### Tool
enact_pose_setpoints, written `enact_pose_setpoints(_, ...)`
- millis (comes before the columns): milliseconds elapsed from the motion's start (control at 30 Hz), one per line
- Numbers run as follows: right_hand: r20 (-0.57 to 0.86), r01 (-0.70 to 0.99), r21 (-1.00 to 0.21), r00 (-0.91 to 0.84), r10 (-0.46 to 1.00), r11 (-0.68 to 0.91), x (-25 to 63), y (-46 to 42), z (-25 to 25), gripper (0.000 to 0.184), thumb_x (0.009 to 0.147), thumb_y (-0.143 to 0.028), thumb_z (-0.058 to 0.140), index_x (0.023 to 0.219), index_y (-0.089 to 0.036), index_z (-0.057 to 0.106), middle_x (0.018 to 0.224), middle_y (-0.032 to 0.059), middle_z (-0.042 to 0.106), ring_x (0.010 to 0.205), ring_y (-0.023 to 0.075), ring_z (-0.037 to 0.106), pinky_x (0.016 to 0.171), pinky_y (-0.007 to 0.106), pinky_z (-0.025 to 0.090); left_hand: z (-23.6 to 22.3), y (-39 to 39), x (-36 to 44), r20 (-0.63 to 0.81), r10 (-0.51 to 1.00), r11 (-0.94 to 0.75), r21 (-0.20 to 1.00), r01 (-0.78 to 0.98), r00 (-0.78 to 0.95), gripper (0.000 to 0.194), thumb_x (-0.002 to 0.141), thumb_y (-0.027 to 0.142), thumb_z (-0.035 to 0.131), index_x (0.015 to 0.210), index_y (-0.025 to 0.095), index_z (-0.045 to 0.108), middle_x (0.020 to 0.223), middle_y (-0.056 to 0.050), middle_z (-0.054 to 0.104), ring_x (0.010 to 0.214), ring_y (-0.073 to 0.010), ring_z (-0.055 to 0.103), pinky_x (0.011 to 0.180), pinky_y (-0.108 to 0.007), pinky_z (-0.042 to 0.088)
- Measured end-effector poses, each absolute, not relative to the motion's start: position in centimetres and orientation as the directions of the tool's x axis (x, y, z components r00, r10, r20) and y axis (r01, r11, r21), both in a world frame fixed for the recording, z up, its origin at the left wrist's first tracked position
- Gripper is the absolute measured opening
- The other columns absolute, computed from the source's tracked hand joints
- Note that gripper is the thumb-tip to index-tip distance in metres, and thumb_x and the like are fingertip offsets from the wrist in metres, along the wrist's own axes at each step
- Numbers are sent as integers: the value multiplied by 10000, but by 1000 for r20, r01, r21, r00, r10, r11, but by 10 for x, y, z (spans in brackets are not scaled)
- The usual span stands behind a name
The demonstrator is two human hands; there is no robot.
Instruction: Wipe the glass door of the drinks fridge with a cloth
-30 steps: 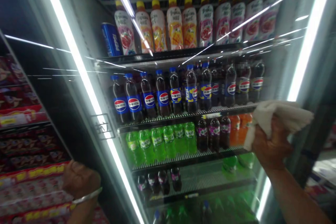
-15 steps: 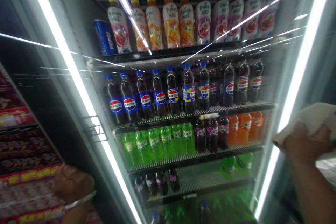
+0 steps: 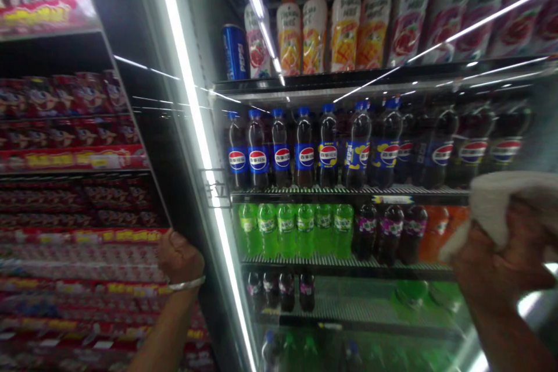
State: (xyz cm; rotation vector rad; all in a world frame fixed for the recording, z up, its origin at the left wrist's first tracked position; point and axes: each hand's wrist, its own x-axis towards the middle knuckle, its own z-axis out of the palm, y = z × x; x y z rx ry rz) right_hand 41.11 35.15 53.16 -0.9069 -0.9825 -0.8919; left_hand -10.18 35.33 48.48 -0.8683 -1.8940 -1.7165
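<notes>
I face a glass-door drinks cooler lit by bright strips. My right hand is closed round a white cloth and holds it against the glass at the right, level with the orange and purple bottles. My left hand, with a silver bangle on the wrist, is curled into a fist at the cooler's dark left edge; whether it grips the door edge is hidden. Behind the glass stand cola bottles with blue caps, green soda bottles below them, and juice bottles with yellow caps on the top shelf.
Shelves of red snack packets fill the left side from top to bottom. A blue can stands at the left end of the cooler's top shelf. More dark and green bottles sit on the lower cooler shelves.
My view has swung to the left, so the cooler sits further right and the snack shelves show more. My right hand with the cloth came back onto the glass from the door's right edge.
</notes>
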Motion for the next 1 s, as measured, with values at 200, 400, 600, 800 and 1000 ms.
enact_pose_setpoints(200, 982, 865, 153, -81, -168, 478, 330, 338, 536, 410, 980, -170, 598, 1385, -108, 611, 1260, 179, 639, 1276, 317, 567, 1159, 429, 424, 485, 350, -99, 686, 198, 8, 713, 701, -700, 345, 915, 344, 289, 974, 148, 567, 911, -164, 628, 921, -298, 624, 922, -481, 518)
enact_pose_setpoints(400, 962, 730, 260, -256, -101, 632, 258, 329, 533, 242, 1011, -108, 556, 1240, -72, 628, 1226, 166, 655, 1336, 223, 519, 1221, 330, 323, 483, 351, -100, 682, 222, -22, 718, 696, -696, 438, 943, 359, 279, 1066, 83, 596, 1003, -255, 666, 1005, -340, 649, 974, -520, 513)
enact_pose_setpoints(600, 927, 601, 253, -375, -12, 758, 203, 331, 529, 434, 978, -29, 477, 1400, -101, 551, 1428, 114, 549, 1353, 214, 498, 1246, 369, 294, 481, 353, -99, 684, 210, -53, 721, 691, -699, 438, 942, 360, 292, 1093, 90, 601, 1009, -244, 679, 1008, -330, 655, 977, -513, 514)
enact_pose_setpoints(800, 919, 554, 214, -393, 26, 804, 153, 325, 536, 434, 980, -17, 412, 1364, -136, 575, 1438, 34, 549, 1308, 232, 514, 1291, 405, 131, 481, 352, -100, 697, 209, -73, 711, 699, -686, 471, 946, 366, 285, 1104, 65, 611, 1037, -279, 690, 1022, -341, 654, 980, -515, 513)
enact_pose_setpoints(1000, 905, 510, 237, -426, 3, 827, 113, 325, 528, 404, 1006, -51, 388, 1328, -149, 611, 1424, 23, 561, 1326, 249, 489, 1288, 440, 91, 477, 356, -104, 704, 195, -74, 705, 705, -683, 447, 938, 378, 280, 1063, 104, 609, 998, -225, 681, 974, -318, 649, 951, -516, 522)
